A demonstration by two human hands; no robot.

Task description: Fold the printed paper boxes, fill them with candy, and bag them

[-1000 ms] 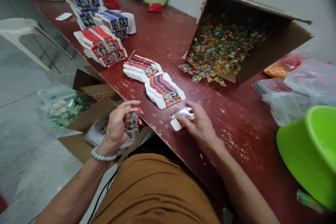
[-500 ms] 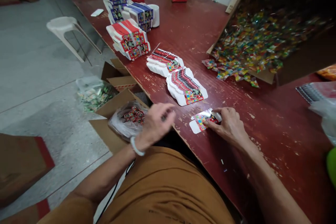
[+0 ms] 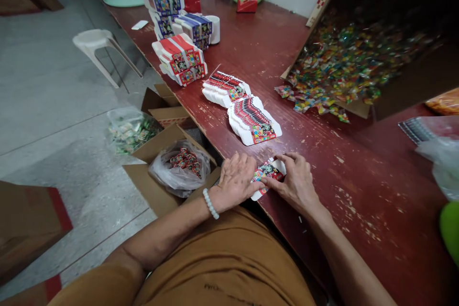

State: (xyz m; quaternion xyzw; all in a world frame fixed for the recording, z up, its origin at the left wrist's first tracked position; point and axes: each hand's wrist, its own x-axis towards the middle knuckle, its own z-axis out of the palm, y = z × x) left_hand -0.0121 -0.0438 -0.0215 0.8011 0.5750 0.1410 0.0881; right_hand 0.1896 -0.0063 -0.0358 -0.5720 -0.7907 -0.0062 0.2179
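A small printed candy box (image 3: 267, 172), red and colourful with white flaps, lies at the table's near edge between both hands. My right hand (image 3: 298, 182) grips its right end, thumb across the printed face. At the box's left end, my left hand (image 3: 234, 179) presses against it with curled fingers; the fingertips are partly hidden. Just beyond is a fanned stack of flat red-and-white boxes (image 3: 254, 122), with a second fanned stack (image 3: 226, 87) behind it.
An open carton of wrapped candies (image 3: 351, 62) lies tipped at the right, some candies spilling onto the red table (image 3: 322, 153). Banded red boxes (image 3: 179, 57) and blue boxes (image 3: 165, 2) stand far left. Below the edge, a plastic bag of red packets (image 3: 184, 162) sits in a carton.
My left hand has moved right from above the bag to the box's left end. My right hand has drawn the box slightly nearer and to the left.
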